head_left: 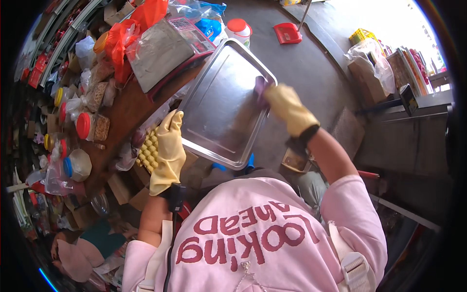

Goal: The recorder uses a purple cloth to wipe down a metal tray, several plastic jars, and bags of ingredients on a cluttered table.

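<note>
A shallow rectangular metal tray (214, 100) with a raised rim is held tilted in front of my body. My left hand (169, 153), in a yellow rubber glove, is closed on the tray's left edge; its thumb is partly hidden. My right hand (291, 109), in a matching glove and a little blurred, grips a purple cloth (261, 91). That cloth lies against the tray's right side, near the far corner. A dark band circles each wrist.
On the brown table to the left stand a weighing scale (163, 53) and a red-lidded jar (92, 126). A yellow egg tray (148, 151) is beside my left hand. Further off are a lidded white bucket (238, 31) and a red dustpan (287, 33). A cardboard box (367, 80) stands right.
</note>
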`<control>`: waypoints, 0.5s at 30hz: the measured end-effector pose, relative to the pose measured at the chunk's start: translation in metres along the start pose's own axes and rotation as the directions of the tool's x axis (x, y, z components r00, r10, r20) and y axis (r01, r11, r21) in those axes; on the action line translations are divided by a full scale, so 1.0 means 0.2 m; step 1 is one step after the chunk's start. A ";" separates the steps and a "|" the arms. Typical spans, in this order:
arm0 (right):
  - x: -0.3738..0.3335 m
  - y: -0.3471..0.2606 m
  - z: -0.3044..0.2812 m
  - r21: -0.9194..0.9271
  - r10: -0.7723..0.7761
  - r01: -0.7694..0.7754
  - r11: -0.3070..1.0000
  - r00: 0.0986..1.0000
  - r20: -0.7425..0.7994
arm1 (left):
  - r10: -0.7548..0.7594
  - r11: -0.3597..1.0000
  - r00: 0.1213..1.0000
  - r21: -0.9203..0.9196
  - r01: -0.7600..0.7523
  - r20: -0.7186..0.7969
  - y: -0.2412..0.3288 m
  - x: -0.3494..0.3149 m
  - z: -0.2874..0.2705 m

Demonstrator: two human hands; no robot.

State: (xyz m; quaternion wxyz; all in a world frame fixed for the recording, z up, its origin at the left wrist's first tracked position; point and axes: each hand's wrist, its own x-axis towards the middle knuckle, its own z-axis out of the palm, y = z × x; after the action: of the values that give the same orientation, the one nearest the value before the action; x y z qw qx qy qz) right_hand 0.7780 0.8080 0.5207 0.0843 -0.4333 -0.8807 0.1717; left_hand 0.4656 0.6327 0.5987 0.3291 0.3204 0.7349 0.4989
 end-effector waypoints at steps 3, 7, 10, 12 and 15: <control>0.13 0.09 -0.06 0.169 0.073 -0.030 0.985 0.965 -0.250 | 0.008 0.996 1.000 -0.085 -0.009 -0.011 -0.05 0.04 -0.01; 0.03 -0.09 0.18 -0.158 -0.129 0.096 0.983 0.969 -0.210 | 0.027 0.998 0.989 -0.057 -0.035 -0.143 -0.10 0.11 0.04; -0.09 -0.50 0.25 0.240 -0.152 0.142 0.960 0.988 0.024 | 0.042 0.993 0.987 -0.100 -0.058 -0.154 -0.05 0.11 0.10; -0.20 -0.71 0.19 0.428 -0.210 0.190 0.883 0.978 -0.001 | 0.076 0.986 0.984 -0.132 -0.098 -0.163 -0.07 0.13 0.13; -0.18 -0.59 0.09 0.556 -0.287 0.274 0.785 0.956 -0.065 | -0.045 0.955 0.991 -0.295 0.005 -0.129 -0.03 0.15 0.13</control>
State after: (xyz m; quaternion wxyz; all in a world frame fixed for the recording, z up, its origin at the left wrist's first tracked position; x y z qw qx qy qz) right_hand 0.7082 0.7081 0.5487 0.2219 -0.2520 -0.8469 0.4122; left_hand 0.4683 0.6690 0.5803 0.3291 0.2240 0.6771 0.6189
